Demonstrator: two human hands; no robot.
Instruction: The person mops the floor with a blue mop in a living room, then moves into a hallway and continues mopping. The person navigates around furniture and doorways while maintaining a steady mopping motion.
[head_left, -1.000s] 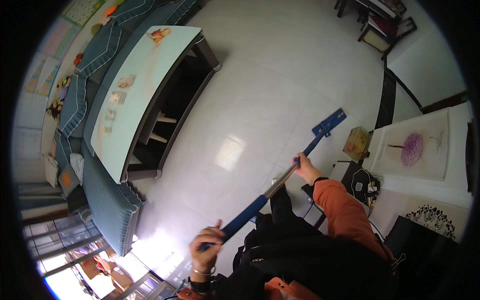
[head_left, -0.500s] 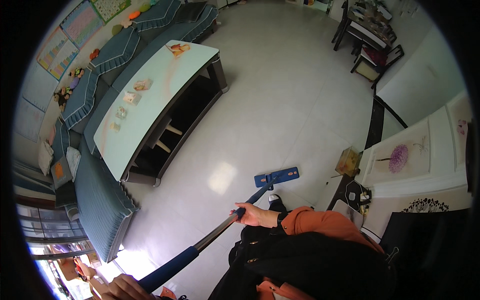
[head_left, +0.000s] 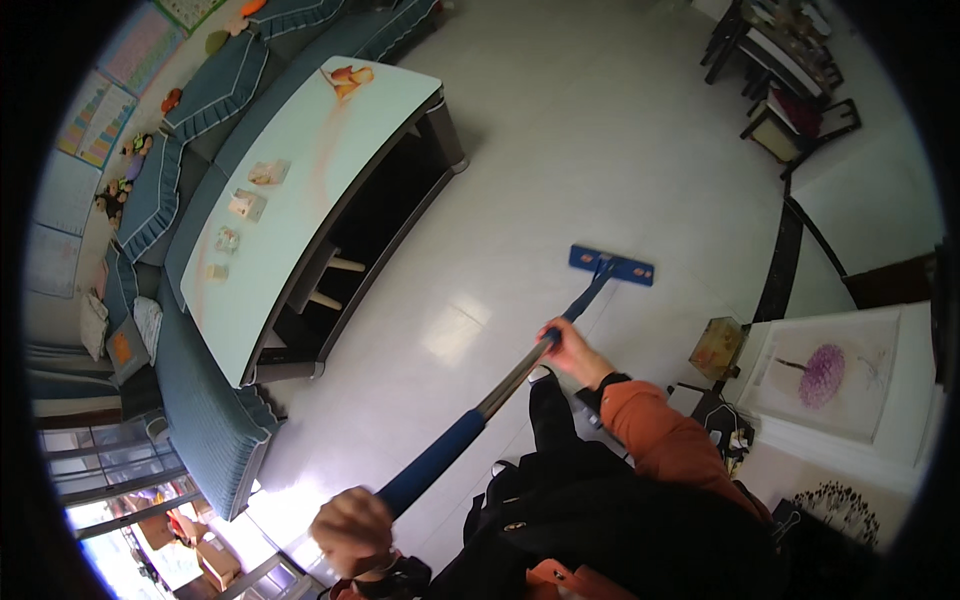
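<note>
A flat mop with a blue rectangular head (head_left: 630,269) rests on the pale tiled floor (head_left: 500,180), its blue and silver pole (head_left: 440,450) running back toward me. My left hand (head_left: 352,530) is closed round the top of the pole at the blue grip, blurred a little. Farther down, my right hand (head_left: 565,348) grips the pole near a blue joint. My feet in dark shoes with white toes (head_left: 541,376) stand on the tiles below the pole.
At left, a glass-topped coffee table (head_left: 290,200) fronts a teal sofa (head_left: 210,400) with cushions and toys. A dining table (head_left: 770,50) and chair (head_left: 785,125) stand at upper right. A white flower-decorated cabinet (head_left: 890,380), fish tank (head_left: 712,345) and cables line the right.
The mop head came nearer my feet about half a second ago and has since slid forward and right. Both hands have moved up and rightward since then, still on the pole.
</note>
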